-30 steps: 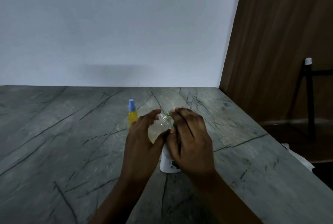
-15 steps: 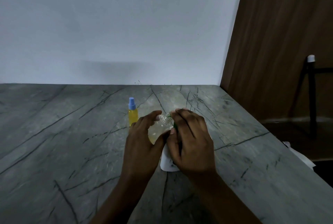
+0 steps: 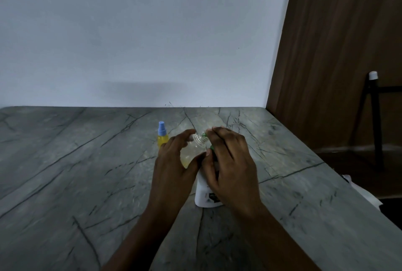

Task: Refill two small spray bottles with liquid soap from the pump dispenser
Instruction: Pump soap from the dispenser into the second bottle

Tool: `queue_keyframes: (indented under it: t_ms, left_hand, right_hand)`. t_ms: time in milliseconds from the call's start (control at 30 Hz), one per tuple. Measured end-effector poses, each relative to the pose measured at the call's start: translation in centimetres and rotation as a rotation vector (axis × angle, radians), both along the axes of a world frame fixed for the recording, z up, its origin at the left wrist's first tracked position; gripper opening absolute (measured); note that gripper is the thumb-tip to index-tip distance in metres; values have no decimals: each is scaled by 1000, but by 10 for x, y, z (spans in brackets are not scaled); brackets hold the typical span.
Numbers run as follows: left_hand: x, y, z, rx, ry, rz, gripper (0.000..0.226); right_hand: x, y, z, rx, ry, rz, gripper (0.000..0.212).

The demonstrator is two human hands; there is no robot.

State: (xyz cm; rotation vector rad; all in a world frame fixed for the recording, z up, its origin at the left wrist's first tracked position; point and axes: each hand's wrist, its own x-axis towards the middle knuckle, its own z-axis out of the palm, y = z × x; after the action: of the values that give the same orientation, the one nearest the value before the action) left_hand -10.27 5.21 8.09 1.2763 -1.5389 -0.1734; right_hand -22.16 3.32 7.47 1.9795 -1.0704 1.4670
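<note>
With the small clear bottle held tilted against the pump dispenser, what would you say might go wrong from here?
1. The left hand holds the small clear bottle tilted, its narrow threaded neck uncapped; soap may miss it and run onto the counter.
2. The right hand covers the top of the pump dispenser, so aiming is probably by feel.
3. The blue-capped spray bottle stands close behind the left hand and could be knocked over.

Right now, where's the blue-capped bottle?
Head view: the blue-capped spray bottle stands upright on the grey counter, just beyond the left hand, left of the clear bottle it holds; the right hand grips the pump dispenser.
</note>
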Motion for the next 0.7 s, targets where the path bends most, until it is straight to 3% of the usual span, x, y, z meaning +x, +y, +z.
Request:
queue_keyframes:
  t_ms: [700]
  left_hand:
    - [0, 1, -14, -54, 14, -29, 46]
  right_hand:
    - [1, 0, -13, -5, -35, 5, 33]
